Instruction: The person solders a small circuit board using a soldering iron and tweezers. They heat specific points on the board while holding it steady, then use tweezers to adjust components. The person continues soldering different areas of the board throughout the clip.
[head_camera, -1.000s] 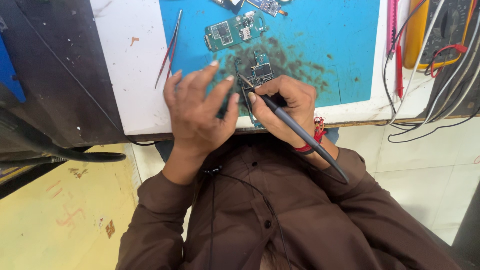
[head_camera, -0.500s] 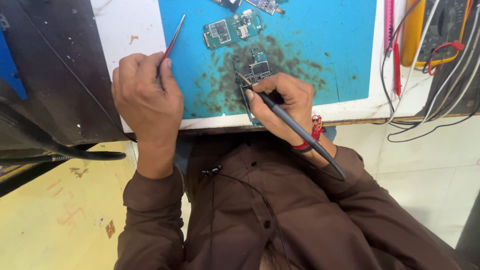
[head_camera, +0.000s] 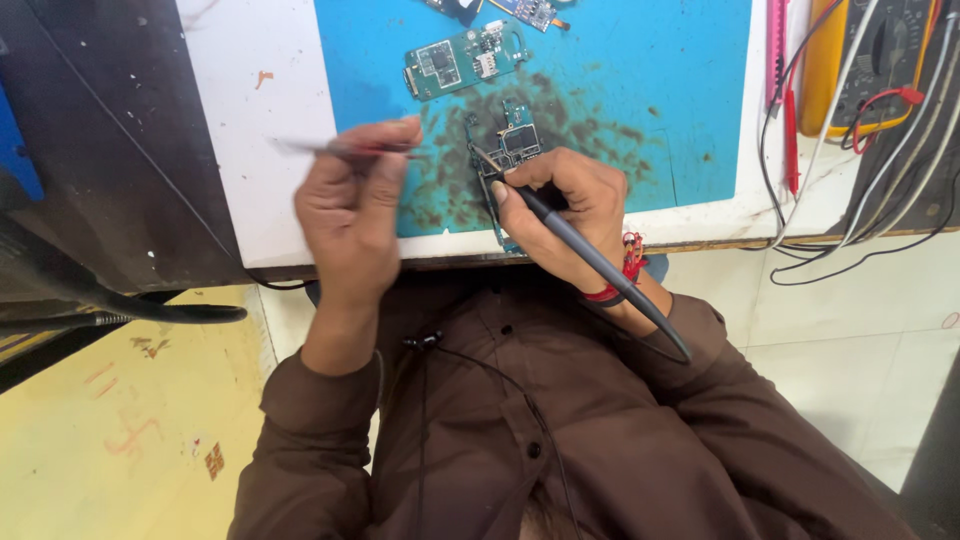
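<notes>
My left hand (head_camera: 350, 205) grips a pair of slim tweezers (head_camera: 320, 148) with red on them, held level above the white bench edge, tips pointing left. My right hand (head_camera: 565, 205) holds a dark soldering iron (head_camera: 590, 255) like a pen. Its tip touches a small green circuit board (head_camera: 510, 145) lying on the stained blue mat (head_camera: 640, 90). The fingers of that hand also rest on the board's lower part and hide it. A second green circuit board (head_camera: 462, 60) lies farther back on the mat.
More board pieces (head_camera: 530, 10) lie at the mat's far edge. A yellow multimeter (head_camera: 880, 60) with red, white and black leads (head_camera: 800, 130) sits on the right. A dark panel (head_camera: 110, 130) stands left of the white bench (head_camera: 250, 100). A black cable (head_camera: 130, 310) runs low on the left.
My left hand left the board, reached to the tweezers lying at the left, picked them up and now carries them back toward the board. The right hand keeps the iron on the board.
</notes>
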